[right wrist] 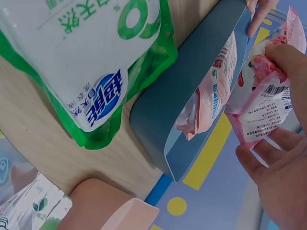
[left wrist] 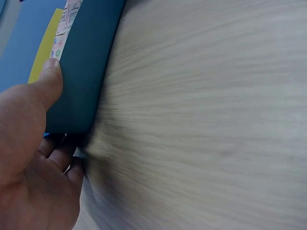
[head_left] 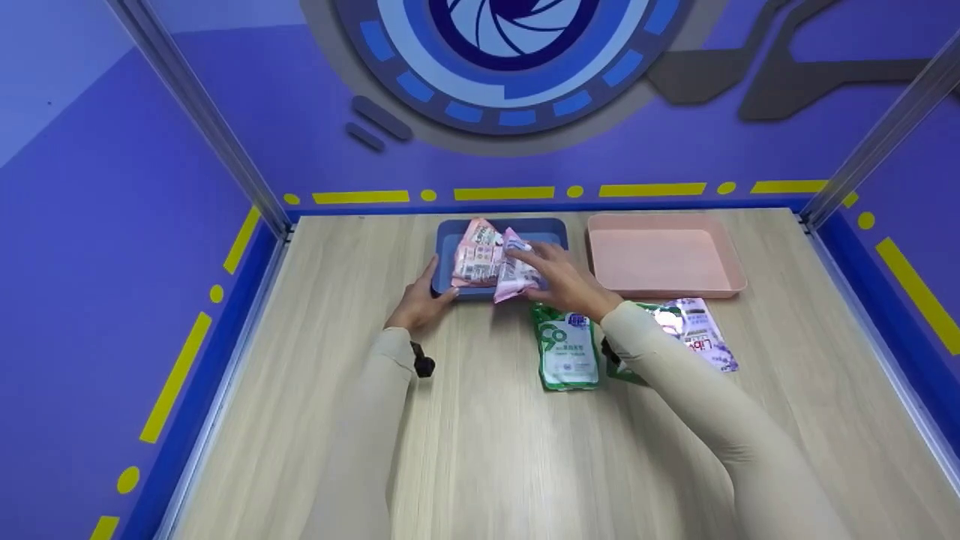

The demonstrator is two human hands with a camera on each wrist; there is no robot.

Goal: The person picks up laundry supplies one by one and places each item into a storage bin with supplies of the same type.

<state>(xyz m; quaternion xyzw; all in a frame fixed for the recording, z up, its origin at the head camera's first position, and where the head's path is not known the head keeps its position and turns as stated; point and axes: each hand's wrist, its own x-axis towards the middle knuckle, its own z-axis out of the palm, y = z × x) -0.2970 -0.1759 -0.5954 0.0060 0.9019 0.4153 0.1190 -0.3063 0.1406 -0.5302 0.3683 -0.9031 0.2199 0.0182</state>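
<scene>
My left hand [head_left: 420, 304] grips the near-left corner of a blue tray [head_left: 553, 226], thumb on its front wall and fingers by its left end. In the left wrist view the thumb [left wrist: 52, 76] presses near the rim. Pink-and-white printed packaging [head_left: 478, 262] lies inside the tray, on its left side; overlap hides whether it is one pouch or more. My right hand [head_left: 566, 281] holds a pink-and-white plastic pouch [right wrist: 261, 88] between thumb and fingers, tilted, over the tray's middle and front edge.
A pink tray [head_left: 667, 259] stands right of the blue one. On the wooden table [head_left: 480, 465] before them lie a green-and-white pouch [head_left: 568, 356], another green pouch [head_left: 628, 373] partly under my right forearm, and a lavender pouch [head_left: 709, 337]. Purple walls [head_left: 67, 300] enclose the table's back and sides.
</scene>
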